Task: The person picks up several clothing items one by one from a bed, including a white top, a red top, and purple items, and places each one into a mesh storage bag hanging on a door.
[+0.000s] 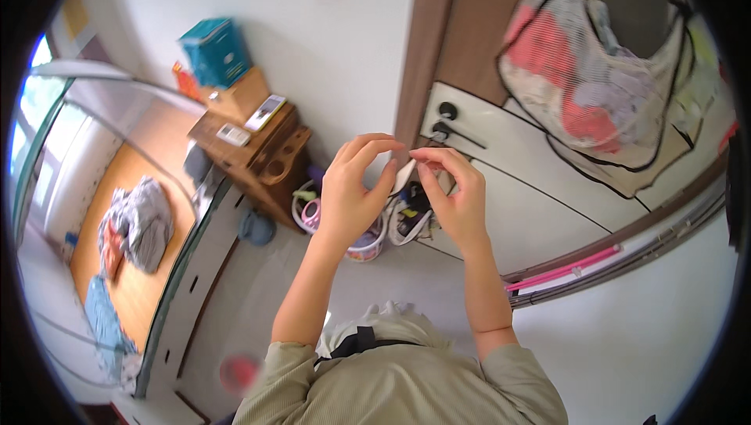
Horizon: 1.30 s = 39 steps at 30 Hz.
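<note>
Both my hands are raised close together in the middle of the head view. My left hand (353, 184) curves its fingers forward, with a visible gap between thumb and fingertips. Facing it, my right hand (458, 189) brings thumb and index finger near each other as in a loose pinch. A small white, narrow piece (404, 175) shows between the fingertips, closest to the right ones. Whether it is held or lies behind them I cannot tell. Below and beyond the hands stand a basket (366, 251) with mixed items and a white bag (400, 236) with dark things inside.
A wooden cabinet (223, 143) at left carries a teal box (215, 51), a cardboard box and a remote. Farther left, a net-framed bed (149, 300) holds crumpled clothes (145, 222). On the right, a mesh laundry bag (594, 96) hangs before white panels; pink poles (563, 268) lie below.
</note>
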### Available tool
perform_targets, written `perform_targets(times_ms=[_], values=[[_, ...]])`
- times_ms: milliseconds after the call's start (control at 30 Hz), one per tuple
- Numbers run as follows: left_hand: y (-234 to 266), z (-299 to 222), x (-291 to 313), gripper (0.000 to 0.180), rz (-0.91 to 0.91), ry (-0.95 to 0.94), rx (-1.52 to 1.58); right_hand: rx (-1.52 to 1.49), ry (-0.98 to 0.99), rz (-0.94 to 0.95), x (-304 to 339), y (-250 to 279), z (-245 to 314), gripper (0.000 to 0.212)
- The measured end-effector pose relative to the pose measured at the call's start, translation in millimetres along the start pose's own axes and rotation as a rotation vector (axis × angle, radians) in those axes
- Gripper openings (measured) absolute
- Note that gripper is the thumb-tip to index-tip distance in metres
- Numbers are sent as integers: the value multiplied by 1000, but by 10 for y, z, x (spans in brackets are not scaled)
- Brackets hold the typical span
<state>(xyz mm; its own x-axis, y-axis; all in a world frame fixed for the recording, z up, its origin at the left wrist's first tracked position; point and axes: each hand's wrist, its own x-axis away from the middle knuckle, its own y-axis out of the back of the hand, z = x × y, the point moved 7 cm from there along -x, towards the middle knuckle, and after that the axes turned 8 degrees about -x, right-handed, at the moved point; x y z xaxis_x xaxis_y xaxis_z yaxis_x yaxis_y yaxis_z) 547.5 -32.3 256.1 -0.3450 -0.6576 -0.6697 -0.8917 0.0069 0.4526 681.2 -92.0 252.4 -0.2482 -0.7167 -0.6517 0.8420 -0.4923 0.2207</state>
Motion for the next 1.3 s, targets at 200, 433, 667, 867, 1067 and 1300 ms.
perform_targets(times_ms=[200,433,667,867,1067,1300], values=[[996,576,786,17,-109,228,-70,-159,-111,242,363,-1262,123,16],[2000,1065,1938,16,-253,499,-220,-349,-173,559,1025,-2644,427,18],[2823,1233,2920,15,-396,729,-367,-494,-178,845,1674,-3732,764,18],[3368,1279,3674,19,-525,907,-464,-581,-168,1112,2183,-4603,1071,18],[3856,1411,4398,15,-773,1096,-564,-698,-118,1414,2694,-5470,1424,20],[4257,1764,5014,16,-969,1309,-658,-742,-56,1741,3248,-6480,1683,20]])
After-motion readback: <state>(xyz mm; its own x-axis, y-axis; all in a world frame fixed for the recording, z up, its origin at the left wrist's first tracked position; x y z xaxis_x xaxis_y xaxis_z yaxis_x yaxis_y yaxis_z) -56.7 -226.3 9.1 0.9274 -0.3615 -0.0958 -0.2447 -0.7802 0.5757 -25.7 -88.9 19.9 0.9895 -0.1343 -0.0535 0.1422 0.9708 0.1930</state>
